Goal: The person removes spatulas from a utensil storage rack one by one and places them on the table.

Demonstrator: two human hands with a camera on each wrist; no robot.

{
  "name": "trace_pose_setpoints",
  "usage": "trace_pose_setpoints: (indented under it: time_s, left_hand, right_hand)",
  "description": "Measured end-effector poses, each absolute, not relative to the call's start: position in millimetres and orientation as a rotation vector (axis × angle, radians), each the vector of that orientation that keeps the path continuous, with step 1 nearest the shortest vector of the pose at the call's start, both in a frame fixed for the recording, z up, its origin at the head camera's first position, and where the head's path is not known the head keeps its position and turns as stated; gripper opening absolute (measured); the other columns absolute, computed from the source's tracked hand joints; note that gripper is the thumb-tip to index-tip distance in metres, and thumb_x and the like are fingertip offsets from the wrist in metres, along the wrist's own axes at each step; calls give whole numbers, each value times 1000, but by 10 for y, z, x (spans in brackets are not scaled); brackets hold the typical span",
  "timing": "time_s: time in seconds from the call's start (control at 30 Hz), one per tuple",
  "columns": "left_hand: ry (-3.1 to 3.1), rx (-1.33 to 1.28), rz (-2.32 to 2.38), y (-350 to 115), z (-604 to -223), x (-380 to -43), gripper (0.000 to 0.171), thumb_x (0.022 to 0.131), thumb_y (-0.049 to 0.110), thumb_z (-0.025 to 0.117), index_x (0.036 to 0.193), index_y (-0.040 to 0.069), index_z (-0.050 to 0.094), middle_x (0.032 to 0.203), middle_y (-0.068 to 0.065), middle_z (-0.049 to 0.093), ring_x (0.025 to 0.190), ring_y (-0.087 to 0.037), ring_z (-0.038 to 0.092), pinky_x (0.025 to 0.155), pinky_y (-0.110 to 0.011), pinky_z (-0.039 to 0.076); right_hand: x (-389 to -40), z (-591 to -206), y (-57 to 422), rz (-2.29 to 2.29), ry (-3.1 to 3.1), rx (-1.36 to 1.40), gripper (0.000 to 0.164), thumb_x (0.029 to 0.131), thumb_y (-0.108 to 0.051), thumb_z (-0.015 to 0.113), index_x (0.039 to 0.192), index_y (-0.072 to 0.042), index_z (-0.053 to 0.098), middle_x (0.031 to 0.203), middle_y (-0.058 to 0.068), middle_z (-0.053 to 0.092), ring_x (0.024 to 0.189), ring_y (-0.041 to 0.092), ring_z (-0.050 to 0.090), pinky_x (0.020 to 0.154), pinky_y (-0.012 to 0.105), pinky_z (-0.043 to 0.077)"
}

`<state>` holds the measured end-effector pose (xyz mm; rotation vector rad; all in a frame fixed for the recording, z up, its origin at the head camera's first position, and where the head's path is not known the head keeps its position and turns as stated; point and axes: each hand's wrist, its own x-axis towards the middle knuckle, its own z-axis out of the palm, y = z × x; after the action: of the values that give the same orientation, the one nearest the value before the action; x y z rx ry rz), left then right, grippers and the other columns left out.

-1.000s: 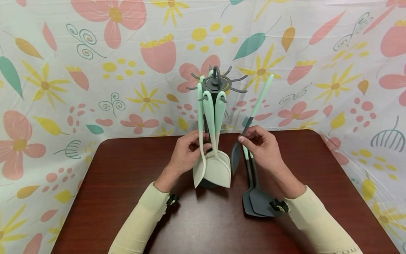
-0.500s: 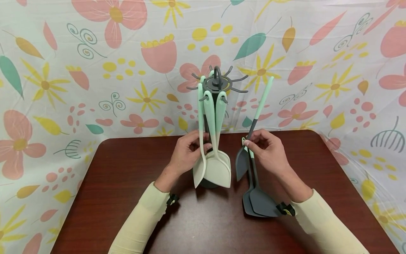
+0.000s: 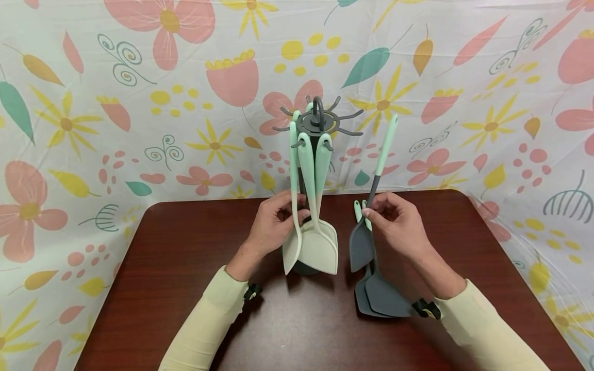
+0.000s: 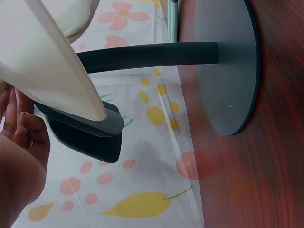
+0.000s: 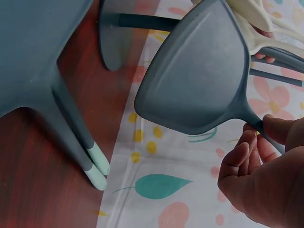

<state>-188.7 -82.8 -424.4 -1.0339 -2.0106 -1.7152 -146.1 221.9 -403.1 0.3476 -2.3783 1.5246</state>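
Observation:
A dark grey kitchen stand with radiating hooks bears several cream utensils on mint handles. My left hand reaches behind the cream ones; its fingers curl round the neck of a dark-headed utensil, partly hidden. My right hand pinches the neck of a dark grey spatula, thumb against fingers. This spatula is raised with its mint handle up and its head down, right of the stand. Beneath it, two dark turners with mint handles lie overlapping on the table.
The dark wooden table ends at a floral cloth hanging behind. The stand's round dark base sits on the wood. Several hooks on the stand's right side stick out.
My right hand has moved right and slightly down, away from the stand, with the spatula turning so its head shows more broadly. The left hand has stayed in place.

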Motion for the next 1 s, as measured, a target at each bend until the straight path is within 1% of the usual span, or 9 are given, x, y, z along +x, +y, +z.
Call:
trace_pose_setpoints:
  time_s: [0.17,0.33,0.6,0.77,0.87,1.0]
  left_hand:
    - [-2010,-1040,-1722,-837,-4244,-1882,23,95,-1,78,117,5,75,95,-6,70,68,-14,64,61,-29,52]
    - [-2008,-1043,-1726,-842,-4239,-1876,23,95,-1,78,117,4,75,97,-6,71,69,-14,65,61,-29,53]
    - [-2005,-1050,-1742,-835,-4232,-1878,21,95,1,78,116,6,75,95,-5,69,68,-15,64,60,-30,52]
    - [-2001,-1050,-1736,-826,-4234,-1880,21,95,0,78,115,5,75,93,-6,69,68,-14,63,60,-30,52]
    - [-1999,-1052,-1728,-826,-4232,-1881,21,95,0,78,115,5,75,93,-5,69,68,-14,63,60,-30,51]
    - [-1998,-1055,-1721,-830,-4235,-1884,21,95,1,79,116,6,75,93,-4,69,68,-14,62,60,-30,51]
  right_hand:
    - [-1429,-4061,2264,1513,-2394,327,13,96,-4,78,108,-3,72,89,8,70,73,13,61,64,21,49]
    - [-1414,-4080,2300,1494,-2431,285,13,98,-9,78,109,-4,71,90,9,71,72,15,60,62,22,48]
    - [-1380,-4143,2355,1468,-2495,250,11,99,-11,78,106,-5,72,88,15,73,68,15,61,57,24,48]
    - [-1363,-4162,2365,1467,-2537,258,11,98,-11,78,103,-5,71,84,14,72,66,14,61,56,24,50]
    - [-1350,-4163,2368,1477,-2560,245,12,98,-12,79,102,-4,71,82,13,72,67,16,64,57,25,52]
    - [-1332,-4174,2376,1522,-2584,218,15,99,-14,78,103,-2,69,85,16,73,69,20,71,59,25,56]
